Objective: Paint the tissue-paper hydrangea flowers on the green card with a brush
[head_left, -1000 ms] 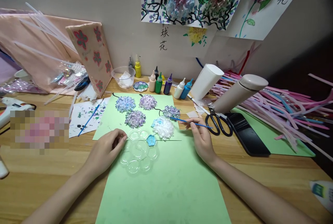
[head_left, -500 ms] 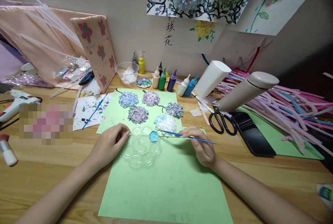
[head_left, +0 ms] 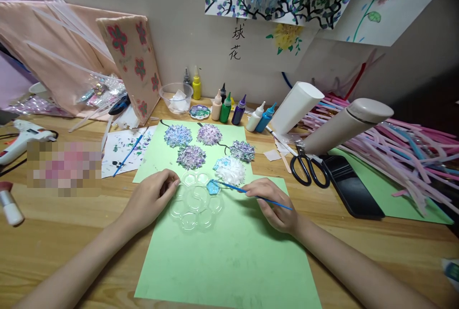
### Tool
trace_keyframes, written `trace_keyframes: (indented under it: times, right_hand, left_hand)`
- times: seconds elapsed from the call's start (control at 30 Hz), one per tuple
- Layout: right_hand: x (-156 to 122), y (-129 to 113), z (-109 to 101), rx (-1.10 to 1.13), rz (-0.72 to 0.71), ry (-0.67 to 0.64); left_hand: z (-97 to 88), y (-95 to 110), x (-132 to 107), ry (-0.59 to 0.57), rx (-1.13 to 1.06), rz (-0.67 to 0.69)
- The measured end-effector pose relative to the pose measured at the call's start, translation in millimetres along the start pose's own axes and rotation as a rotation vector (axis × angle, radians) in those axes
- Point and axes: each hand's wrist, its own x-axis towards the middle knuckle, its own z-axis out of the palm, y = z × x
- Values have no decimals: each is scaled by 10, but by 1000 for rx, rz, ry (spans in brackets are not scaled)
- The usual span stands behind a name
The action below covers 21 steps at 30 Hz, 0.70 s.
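Note:
My right hand (head_left: 274,204) is closed around a thin blue paintbrush (head_left: 267,199). The brush tip is at the well of blue paint (head_left: 213,187) in a clear flower-shaped palette (head_left: 189,221). My left hand (head_left: 154,199) rests at the palette's upper left rim, thumb and curled fingers pinching it. Under the palette lies a green sheet (head_left: 229,266). Just behind the brush sits a white fluffy flower (head_left: 231,170), tinted blue on its left side. Beyond it are several blue and purple flowers (head_left: 191,157) on another green sheet (head_left: 150,165).
Paint bottles (head_left: 225,109) and a clear bowl (head_left: 175,99) line the wall. On the right are black-handled scissors (head_left: 309,170), a phone (head_left: 353,187), a tumbler (head_left: 347,125) and pipe cleaners (head_left: 405,156). A paint-spotted paper (head_left: 120,148) and a glue gun (head_left: 27,139) lie left.
My right hand has moved the brush tip from beside the white flower left and down to the blue paint well. My left hand stays at the palette. The view has shifted slightly.

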Motion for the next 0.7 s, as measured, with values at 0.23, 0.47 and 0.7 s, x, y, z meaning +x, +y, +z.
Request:
trace_keyframes:
  times: [0.23,0.47,0.7]
  right_hand:
    - [-2,4,-3,-5,-11,20]
    - [-38,-1,-8,-8,1,76]
    - [-74,126,46,35,293,551]
  left_hand:
    - [-2,-1,8,-2,-3,2]
    - [-4,1,1,-1,8,9]
    - [-1,-11,3,1,5,21]
